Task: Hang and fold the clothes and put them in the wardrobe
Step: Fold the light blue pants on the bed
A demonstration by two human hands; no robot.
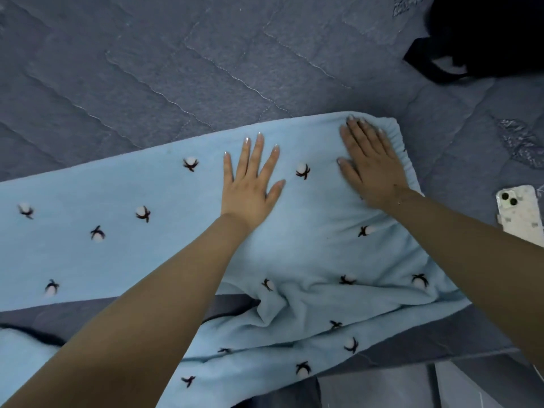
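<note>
Left grip: left hand (250, 184) flat, fingers spread straight, pressing the fleece garment (164, 231).
Right grip: right hand (372, 166) flat, fingers together, pressing beside the ribbed elastic waistband (401, 154).
Garment: pale blue, fuzzy, dotted with white pompoms with dark stitched sprigs; lies across the bed, lower part rumpled.
Bed: grey quilted cover (176, 69), wavy stitching.
Writing: none readable.
Nearby: phone (519, 214) in pale case; black strapped bag (485, 36).
</note>
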